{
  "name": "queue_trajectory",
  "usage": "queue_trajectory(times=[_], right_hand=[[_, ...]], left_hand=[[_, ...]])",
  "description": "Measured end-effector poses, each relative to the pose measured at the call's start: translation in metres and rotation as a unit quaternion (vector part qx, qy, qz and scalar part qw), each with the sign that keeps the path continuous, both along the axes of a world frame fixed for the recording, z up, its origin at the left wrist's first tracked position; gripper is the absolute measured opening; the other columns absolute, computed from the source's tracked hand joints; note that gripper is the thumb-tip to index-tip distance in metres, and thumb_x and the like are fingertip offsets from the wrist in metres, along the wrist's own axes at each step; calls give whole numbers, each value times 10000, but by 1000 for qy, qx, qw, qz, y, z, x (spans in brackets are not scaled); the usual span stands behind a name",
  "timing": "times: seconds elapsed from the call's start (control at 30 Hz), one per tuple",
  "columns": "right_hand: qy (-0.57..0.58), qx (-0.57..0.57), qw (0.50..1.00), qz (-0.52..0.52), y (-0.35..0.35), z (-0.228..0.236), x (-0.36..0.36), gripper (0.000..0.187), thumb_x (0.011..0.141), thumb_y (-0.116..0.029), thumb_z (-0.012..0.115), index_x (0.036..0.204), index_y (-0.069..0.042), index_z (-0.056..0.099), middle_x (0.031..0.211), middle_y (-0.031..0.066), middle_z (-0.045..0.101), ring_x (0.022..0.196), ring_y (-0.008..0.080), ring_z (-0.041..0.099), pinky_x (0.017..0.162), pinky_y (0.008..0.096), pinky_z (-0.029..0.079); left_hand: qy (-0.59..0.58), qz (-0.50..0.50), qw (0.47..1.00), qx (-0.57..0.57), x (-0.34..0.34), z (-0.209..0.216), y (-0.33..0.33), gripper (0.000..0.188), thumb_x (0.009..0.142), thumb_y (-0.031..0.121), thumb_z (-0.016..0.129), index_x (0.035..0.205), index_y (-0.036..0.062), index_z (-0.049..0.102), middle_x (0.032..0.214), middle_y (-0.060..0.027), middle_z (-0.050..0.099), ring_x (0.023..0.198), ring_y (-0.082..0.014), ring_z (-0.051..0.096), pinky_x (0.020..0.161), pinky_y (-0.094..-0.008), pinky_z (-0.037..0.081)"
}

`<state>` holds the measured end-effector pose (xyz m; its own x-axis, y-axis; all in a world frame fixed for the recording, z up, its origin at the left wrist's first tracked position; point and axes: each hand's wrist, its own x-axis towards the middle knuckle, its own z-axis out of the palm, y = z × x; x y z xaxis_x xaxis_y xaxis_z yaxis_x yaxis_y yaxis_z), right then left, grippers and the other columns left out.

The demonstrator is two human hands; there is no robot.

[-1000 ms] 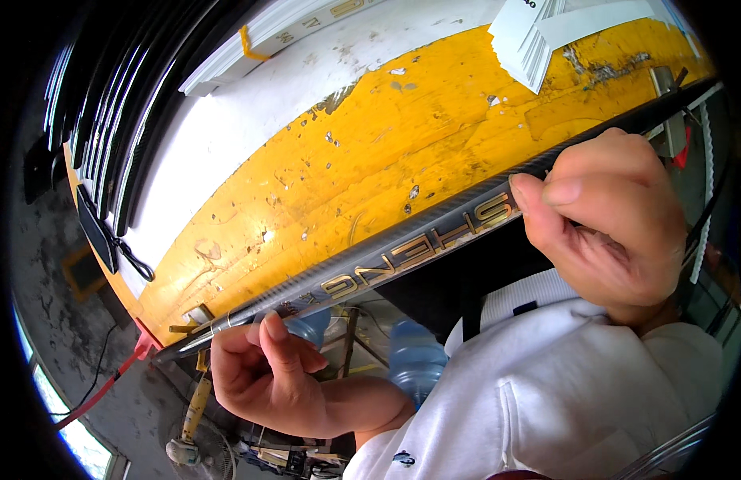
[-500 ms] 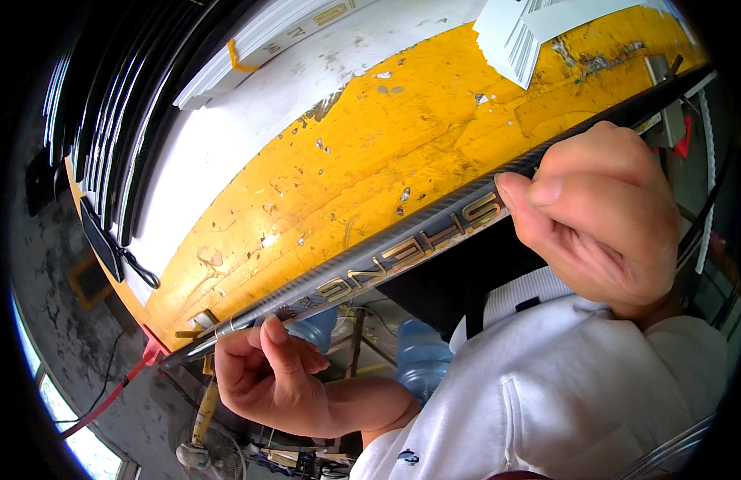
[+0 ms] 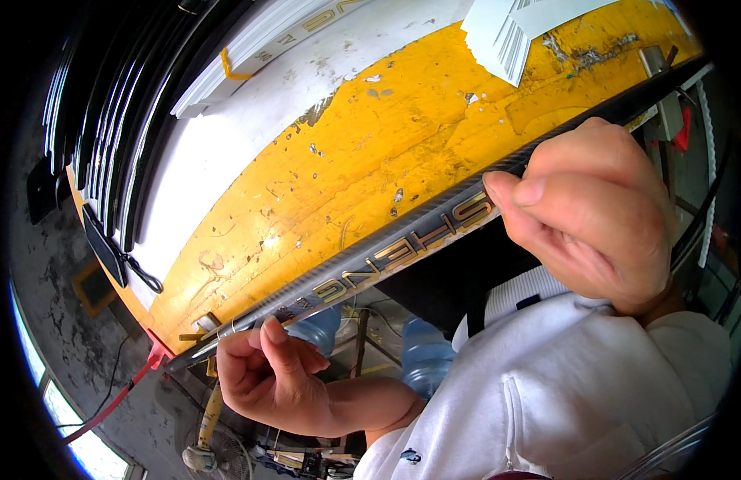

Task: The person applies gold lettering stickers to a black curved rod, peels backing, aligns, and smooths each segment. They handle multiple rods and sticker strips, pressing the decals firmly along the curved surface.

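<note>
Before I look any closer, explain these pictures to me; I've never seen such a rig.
There's no machine here. Every picture comes from one fisheye camera worn on a person's head, looking down; its wide lens bends straight edges. The bare left hand and right hand are that person's own. Both are curled at a long dark gold-lettered pole; exactly what they pinch is hidden. Beyond it is a worn yellow-and-white work surface, with glossy black lengths to the left and fanned white strips farther off.
</note>
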<state>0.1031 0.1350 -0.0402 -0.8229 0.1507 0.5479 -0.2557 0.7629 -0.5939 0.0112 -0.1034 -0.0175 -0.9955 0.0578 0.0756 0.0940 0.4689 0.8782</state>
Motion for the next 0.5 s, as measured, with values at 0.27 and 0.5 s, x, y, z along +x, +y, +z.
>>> queue_trajectory(times=[0.27,0.5], right_hand=[[12,18,1000,8,0,-2,-1,504,615,150,759,1024,-44,537,853,100,555,600,184,505,507,287,413],[22,24,999,-15,-4,-1,-4,392,637,123,752,961,-21,584,838,94,557,632,213,527,537,297,438]], left_hand=[[-5,-6,1000,9,-2,0,-1,213,884,99,647,728,41,514,430,-14,451,324,-42,353,312,-193,275],[0,7,1000,-2,-1,0,0,219,883,91,648,715,41,516,435,-12,451,326,-42,355,315,-190,264]])
